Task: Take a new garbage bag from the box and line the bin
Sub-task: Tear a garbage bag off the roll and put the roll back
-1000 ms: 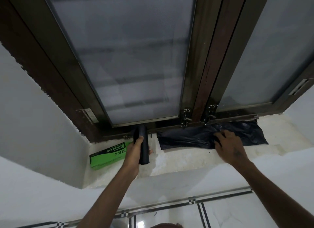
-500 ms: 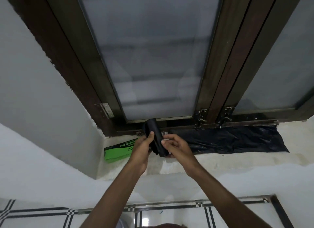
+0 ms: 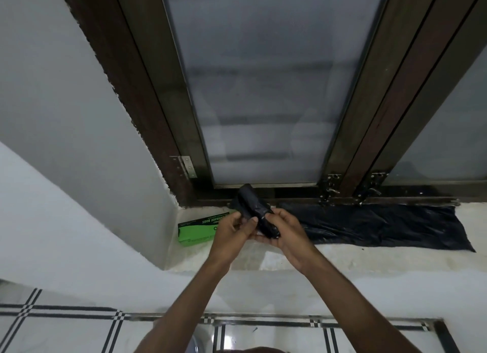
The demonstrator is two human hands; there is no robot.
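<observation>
A black roll of garbage bags [image 3: 253, 208] is held above the white window sill [image 3: 342, 258]. My left hand [image 3: 232, 231] grips its lower left side and my right hand [image 3: 287, 231] holds its lower end from the right. A green garbage bag box [image 3: 195, 230] lies on the sill at the left, partly behind my left hand. One black garbage bag [image 3: 374, 226] lies spread flat on the sill to the right, against the window frame. No bin is in view.
A dark wooden window frame [image 3: 350, 131] with frosted glass panes rises just behind the sill, with metal latches [image 3: 329, 189] at its base. White walls close in on the left. White floor tiles with black lines [image 3: 79, 326] lie below.
My right hand left the flat bag on the sill and came over to the roll, so both hands now hold it. The roll has tilted, and the view shifted left.
</observation>
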